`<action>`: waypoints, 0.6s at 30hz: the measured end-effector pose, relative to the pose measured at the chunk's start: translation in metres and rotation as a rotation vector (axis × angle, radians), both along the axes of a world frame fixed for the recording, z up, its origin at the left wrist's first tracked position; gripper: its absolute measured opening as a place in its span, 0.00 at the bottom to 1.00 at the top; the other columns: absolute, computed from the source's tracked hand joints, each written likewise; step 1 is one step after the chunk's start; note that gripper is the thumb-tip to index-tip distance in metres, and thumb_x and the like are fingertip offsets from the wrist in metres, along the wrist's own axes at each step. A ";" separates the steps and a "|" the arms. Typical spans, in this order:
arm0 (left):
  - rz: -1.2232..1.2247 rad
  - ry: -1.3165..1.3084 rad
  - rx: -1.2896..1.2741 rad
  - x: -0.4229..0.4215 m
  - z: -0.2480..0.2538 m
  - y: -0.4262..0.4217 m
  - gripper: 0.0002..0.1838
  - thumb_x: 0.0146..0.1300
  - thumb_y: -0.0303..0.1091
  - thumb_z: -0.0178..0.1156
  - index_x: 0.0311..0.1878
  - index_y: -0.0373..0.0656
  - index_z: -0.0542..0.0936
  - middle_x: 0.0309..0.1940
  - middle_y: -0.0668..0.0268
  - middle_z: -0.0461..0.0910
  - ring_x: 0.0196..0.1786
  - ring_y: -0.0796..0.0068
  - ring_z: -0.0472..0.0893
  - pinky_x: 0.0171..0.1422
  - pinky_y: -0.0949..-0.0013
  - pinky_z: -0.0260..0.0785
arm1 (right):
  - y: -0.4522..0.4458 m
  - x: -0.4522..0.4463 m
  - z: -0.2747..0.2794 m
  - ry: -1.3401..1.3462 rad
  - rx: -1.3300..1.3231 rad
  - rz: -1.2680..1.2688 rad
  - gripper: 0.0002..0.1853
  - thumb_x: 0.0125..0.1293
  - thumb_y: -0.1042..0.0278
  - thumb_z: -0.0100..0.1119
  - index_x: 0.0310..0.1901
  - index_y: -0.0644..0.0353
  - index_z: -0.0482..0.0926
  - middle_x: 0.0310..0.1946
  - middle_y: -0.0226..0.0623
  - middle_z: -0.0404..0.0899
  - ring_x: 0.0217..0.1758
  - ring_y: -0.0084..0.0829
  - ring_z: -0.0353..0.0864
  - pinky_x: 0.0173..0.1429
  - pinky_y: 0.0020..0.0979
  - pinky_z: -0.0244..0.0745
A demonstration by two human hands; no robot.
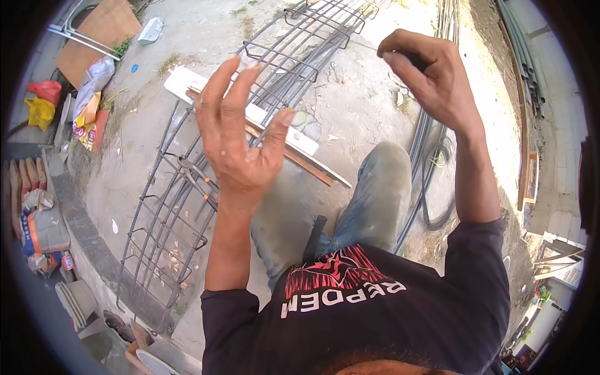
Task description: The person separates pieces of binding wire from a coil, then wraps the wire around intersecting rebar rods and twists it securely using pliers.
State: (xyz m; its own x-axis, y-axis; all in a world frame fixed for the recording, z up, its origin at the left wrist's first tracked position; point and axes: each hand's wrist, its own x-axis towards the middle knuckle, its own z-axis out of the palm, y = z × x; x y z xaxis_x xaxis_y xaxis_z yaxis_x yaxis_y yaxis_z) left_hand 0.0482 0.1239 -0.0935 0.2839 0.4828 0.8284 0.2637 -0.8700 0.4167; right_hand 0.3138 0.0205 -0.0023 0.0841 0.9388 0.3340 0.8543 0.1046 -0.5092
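Note:
My left hand [240, 125] is raised over the steel rebar cage [169, 219], its fingers spread and nothing in them. Beneath it, a white board [300, 139] and a brown wooden strip [309, 167] lie across the cage. Pliers with orange-marked handles [199, 175] rest on the bars beside my left wrist. My right hand [431, 78] is up at the right, fingers curled with thumb and fingertips close together; whether something thin is between them cannot be made out. Long thin rods [425, 144] lie on the ground below it.
A coil of dark wire [440, 187] lies right of my knees. At the left are a brown board [94, 37], plastic bags [40, 112], cement sacks [50, 228] and a low concrete kerb [94, 256]. Pipes [525, 56] run along the right side.

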 end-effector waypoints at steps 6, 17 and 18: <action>-0.255 0.060 -0.060 0.007 0.049 -0.006 0.23 0.65 0.54 0.75 0.38 0.40 0.82 0.22 0.64 0.75 0.22 0.69 0.76 0.26 0.64 0.67 | 0.001 -0.083 0.001 0.462 -0.081 0.271 0.10 0.74 0.68 0.63 0.42 0.68 0.82 0.28 0.27 0.78 0.32 0.19 0.72 0.37 0.26 0.68; 0.536 0.000 0.578 -0.151 0.047 0.080 0.22 0.75 0.54 0.64 0.33 0.46 0.77 0.21 0.72 0.69 0.22 0.77 0.64 0.28 0.67 0.57 | -0.099 0.012 -0.066 0.450 -0.273 -0.104 0.15 0.80 0.56 0.61 0.39 0.59 0.83 0.23 0.15 0.60 0.27 0.11 0.53 0.31 0.22 0.44; 0.476 -0.001 0.603 -0.135 0.047 0.072 0.21 0.70 0.55 0.69 0.35 0.45 0.80 0.24 0.69 0.74 0.27 0.73 0.71 0.34 0.63 0.62 | -0.089 0.002 -0.052 0.427 -0.182 -0.071 0.15 0.80 0.57 0.61 0.39 0.60 0.83 0.24 0.14 0.61 0.28 0.11 0.53 0.32 0.22 0.44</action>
State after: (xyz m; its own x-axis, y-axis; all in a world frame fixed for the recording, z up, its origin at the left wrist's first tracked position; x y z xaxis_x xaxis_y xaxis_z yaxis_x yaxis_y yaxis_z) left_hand -0.0864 0.1956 -0.0461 0.1577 0.0179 0.9873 0.6670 -0.7392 -0.0931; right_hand 0.3155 -0.0680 -0.0539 0.2441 0.9660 0.0856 0.5658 -0.0702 -0.8216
